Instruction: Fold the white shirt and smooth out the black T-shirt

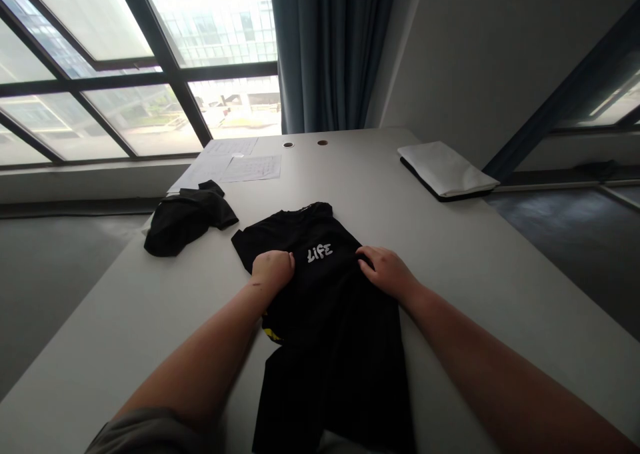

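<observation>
Because both hands hold the black cloth T-shirt with white lettering [315, 307] by opposite sides, its front probably stays spread flat between them. The left hand [274, 269] is a closed fist gripping the cloth; the right hand [384, 269] pinches the opposite edge between thumb and fingers. The shirt lies mid-width on the long white smooth-topped desk [135, 327], collar away from the person, likely so that both arms reach it evenly.

To the left sits a crumpled black cloth bundle [185, 221], perhaps set aside for working room, as may be the flat white folded item [445, 166] resting on something black at right.

Counted: one spread shirt, one bundle, one white item, two round cable holes [289, 145], and at least two printed white paper sheets [254, 168], their exact number unclear.
</observation>
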A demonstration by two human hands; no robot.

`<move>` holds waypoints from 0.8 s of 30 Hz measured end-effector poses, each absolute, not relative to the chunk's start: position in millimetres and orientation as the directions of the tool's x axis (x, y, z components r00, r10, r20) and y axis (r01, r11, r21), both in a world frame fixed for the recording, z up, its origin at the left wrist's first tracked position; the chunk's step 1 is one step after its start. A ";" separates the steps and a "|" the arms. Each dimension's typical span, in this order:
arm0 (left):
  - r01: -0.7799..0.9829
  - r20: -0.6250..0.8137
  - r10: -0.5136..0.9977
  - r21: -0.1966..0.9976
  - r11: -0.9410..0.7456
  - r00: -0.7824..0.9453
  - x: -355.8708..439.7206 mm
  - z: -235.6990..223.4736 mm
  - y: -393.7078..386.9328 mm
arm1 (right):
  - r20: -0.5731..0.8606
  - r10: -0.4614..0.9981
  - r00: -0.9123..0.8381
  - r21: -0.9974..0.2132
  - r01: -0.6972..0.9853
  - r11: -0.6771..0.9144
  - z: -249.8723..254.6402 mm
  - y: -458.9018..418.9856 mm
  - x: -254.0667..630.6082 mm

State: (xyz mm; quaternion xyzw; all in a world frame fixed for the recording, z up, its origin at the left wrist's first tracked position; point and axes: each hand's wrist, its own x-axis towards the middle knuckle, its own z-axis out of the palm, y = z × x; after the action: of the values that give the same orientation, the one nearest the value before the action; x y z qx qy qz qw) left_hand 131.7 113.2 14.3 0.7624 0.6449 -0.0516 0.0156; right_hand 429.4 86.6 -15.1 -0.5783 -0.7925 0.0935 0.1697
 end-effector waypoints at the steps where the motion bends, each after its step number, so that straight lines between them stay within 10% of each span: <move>1: 0.984 -0.107 0.980 -0.045 -0.171 0.165 132.1 15.4 112.4 | 0.162 0.948 -0.275 -0.345 0.884 0.316 -15.4 86.7 429.6; 24: 0.982 -0.189 0.967 -0.050 -0.184 0.171 140.1 20.9 104.1 | 0.167 0.947 -0.274 -0.367 0.874 0.318 -19.1 87.9 431.8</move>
State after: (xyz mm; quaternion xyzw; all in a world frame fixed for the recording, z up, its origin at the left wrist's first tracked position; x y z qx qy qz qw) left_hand 140.1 104.1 20.9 0.7641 0.6376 -0.0889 0.0415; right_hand 431.8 87.9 -19.1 -0.5751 -0.7918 0.1014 0.1791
